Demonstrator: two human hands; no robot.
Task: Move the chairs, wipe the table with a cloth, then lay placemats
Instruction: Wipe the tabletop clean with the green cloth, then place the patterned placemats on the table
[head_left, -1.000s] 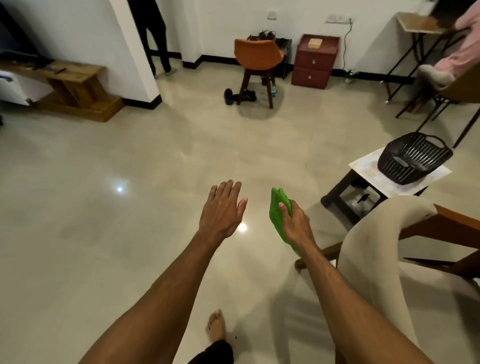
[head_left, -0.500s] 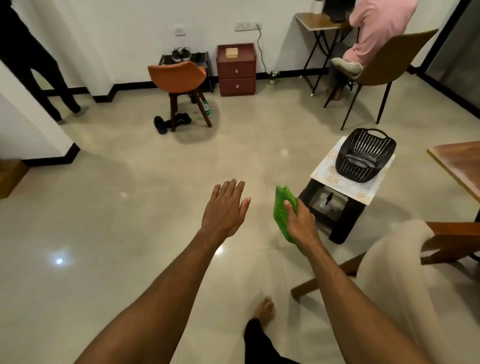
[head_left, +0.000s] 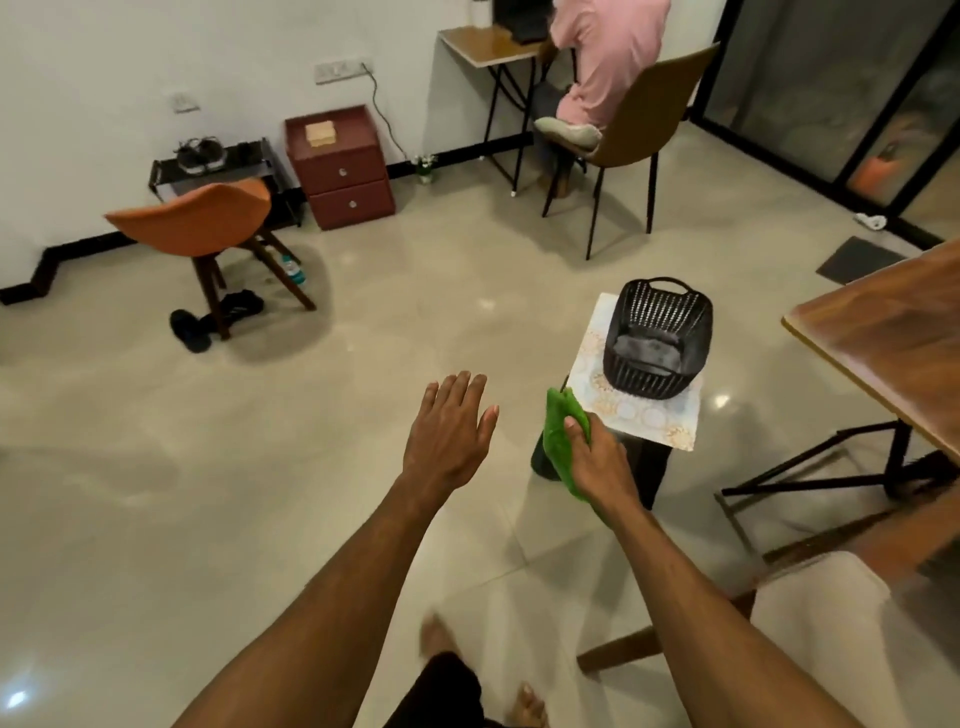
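Standing on tiled floor (head_left: 156, 519), bare feet at bottom edge. Cream-cushioned chair (head_left: 831, 623) bottom right, beside wooden bench (head_left: 883, 338). Right hand (head_left: 597, 462) gripping green cloth (head_left: 561, 441), fingers (head_left: 574, 428) closed around it, held in air above floor. Left hand (head_left: 447, 436) empty, fingers spread, palm down. Beyond: black basket (head_left: 657, 332) on patterned placemats (head_left: 644, 421) atop dark stool. Far: orange chair (head_left: 197, 223), maroon drawers (head_left: 343, 166), seated person in pink (head_left: 608, 62).

We're in a home's living and dining room. Shoes (head_left: 200, 153) sit on a low rack (head_left: 218, 174) by the wall, beside a small drawer chest (head_left: 343, 169). Glossy floor tiles (head_left: 208, 467), a wooden dining table (head_left: 893, 338).
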